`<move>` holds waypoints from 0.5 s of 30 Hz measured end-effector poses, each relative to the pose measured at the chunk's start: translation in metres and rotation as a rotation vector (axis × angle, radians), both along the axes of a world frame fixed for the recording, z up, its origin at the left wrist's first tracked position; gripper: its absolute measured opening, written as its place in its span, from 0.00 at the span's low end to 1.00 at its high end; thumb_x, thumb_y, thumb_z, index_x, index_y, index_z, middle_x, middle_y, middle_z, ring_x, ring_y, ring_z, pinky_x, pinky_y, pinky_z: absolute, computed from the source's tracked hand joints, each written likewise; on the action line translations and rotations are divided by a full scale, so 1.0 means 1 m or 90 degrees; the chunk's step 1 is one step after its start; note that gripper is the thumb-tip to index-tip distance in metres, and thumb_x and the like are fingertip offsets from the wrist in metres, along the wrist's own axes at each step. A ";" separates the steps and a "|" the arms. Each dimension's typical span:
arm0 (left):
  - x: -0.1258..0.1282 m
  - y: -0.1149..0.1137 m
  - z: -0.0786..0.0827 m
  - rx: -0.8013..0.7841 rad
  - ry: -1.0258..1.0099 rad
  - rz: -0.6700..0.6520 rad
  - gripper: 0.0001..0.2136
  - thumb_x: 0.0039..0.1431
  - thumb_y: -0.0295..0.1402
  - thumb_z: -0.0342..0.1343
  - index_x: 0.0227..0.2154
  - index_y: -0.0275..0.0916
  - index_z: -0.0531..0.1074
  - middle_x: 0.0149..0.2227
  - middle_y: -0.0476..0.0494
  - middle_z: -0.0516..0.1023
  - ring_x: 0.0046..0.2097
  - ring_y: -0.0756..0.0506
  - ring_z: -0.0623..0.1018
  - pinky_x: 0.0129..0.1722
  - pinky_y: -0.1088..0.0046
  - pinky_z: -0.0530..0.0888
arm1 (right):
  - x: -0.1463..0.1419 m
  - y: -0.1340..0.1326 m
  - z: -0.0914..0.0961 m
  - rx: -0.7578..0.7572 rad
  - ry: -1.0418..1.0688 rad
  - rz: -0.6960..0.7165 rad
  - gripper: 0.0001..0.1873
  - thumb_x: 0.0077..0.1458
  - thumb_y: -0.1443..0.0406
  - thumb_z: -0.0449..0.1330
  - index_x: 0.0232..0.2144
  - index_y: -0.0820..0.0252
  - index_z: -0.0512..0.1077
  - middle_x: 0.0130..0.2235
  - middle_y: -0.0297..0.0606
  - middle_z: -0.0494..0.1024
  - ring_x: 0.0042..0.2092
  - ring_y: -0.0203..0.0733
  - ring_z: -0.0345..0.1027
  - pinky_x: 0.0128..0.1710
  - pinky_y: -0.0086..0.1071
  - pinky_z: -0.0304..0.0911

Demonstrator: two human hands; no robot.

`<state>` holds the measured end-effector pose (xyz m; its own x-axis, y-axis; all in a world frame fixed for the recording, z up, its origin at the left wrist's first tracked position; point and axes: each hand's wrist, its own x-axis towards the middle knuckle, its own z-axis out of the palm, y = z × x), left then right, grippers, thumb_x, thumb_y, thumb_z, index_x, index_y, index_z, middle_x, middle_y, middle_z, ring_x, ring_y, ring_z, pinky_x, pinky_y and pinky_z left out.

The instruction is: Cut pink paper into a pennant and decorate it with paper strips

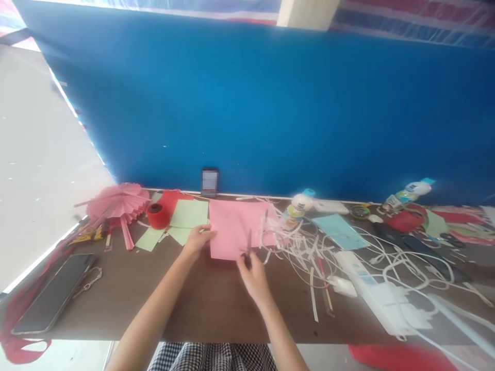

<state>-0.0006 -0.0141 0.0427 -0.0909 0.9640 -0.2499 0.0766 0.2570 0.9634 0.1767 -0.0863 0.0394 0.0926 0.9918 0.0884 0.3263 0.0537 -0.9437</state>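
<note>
A sheet of pink paper [228, 226] is in front of me, just above the brown table. My left hand [199, 239] pinches its left edge between thumb and fingers. In my right hand [253, 273] is a pair of scissors [249, 241], blades pointing away from me over the right part of the sheet. Blur hides whether the blades are cutting into the paper. Beside the sheet on the left lie light green paper squares [189, 214]. A heap of thin white paper strips [299, 245] lies to its right.
A pink paper fan [118, 203], red roll [157, 216] and large phone [56, 293] are at left. A small phone [209, 182] leans on the blue partition [247, 103]. Bottles [297, 208], blue paper [340, 232], a power strip [371, 293] and tangled white cables crowd the right.
</note>
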 end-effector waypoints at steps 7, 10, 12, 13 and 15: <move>0.014 -0.020 0.013 0.065 -0.173 0.147 0.23 0.33 0.42 0.65 0.31 0.36 0.65 0.19 0.50 0.71 0.21 0.50 0.70 0.22 0.76 0.67 | -0.037 0.007 0.012 0.082 -0.285 0.038 0.19 0.40 0.54 0.62 0.32 0.58 0.65 0.31 0.37 0.72 0.34 0.44 0.66 0.28 0.31 0.59; 0.016 -0.022 0.014 0.137 -0.081 0.127 0.18 0.37 0.45 0.62 0.23 0.34 0.67 0.18 0.52 0.68 0.20 0.53 0.66 0.21 0.78 0.63 | -0.040 0.008 0.007 0.101 -0.389 0.022 0.11 0.44 0.60 0.59 0.31 0.57 0.65 0.30 0.36 0.72 0.32 0.42 0.66 0.24 0.28 0.54; 0.015 -0.021 0.013 0.182 0.008 0.115 0.18 0.41 0.46 0.59 0.15 0.34 0.65 0.16 0.53 0.63 0.20 0.55 0.60 0.20 0.79 0.58 | -0.040 0.009 0.004 0.116 -0.412 0.026 0.04 0.49 0.63 0.54 0.28 0.57 0.66 0.30 0.36 0.72 0.31 0.40 0.66 0.24 0.27 0.52; 0.015 -0.021 0.012 0.198 0.046 0.114 0.19 0.43 0.46 0.57 0.13 0.34 0.63 0.15 0.54 0.60 0.20 0.55 0.58 0.20 0.78 0.56 | -0.039 0.009 0.003 0.120 -0.409 0.034 0.04 0.51 0.64 0.52 0.28 0.57 0.66 0.29 0.35 0.72 0.30 0.39 0.66 0.24 0.27 0.52; 0.014 -0.020 0.008 0.215 0.094 0.123 0.21 0.46 0.46 0.54 0.11 0.36 0.58 0.14 0.54 0.54 0.20 0.55 0.54 0.20 0.78 0.54 | -0.036 0.009 0.003 0.115 -0.381 0.056 0.07 0.52 0.65 0.50 0.26 0.57 0.67 0.27 0.35 0.72 0.29 0.37 0.65 0.25 0.26 0.52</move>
<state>0.0137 -0.0338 0.0504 -0.2888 0.9514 0.1071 0.2010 -0.0491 0.9784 0.1403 -0.0776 0.0420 -0.1064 0.9580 0.2665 0.7822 0.2460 -0.5723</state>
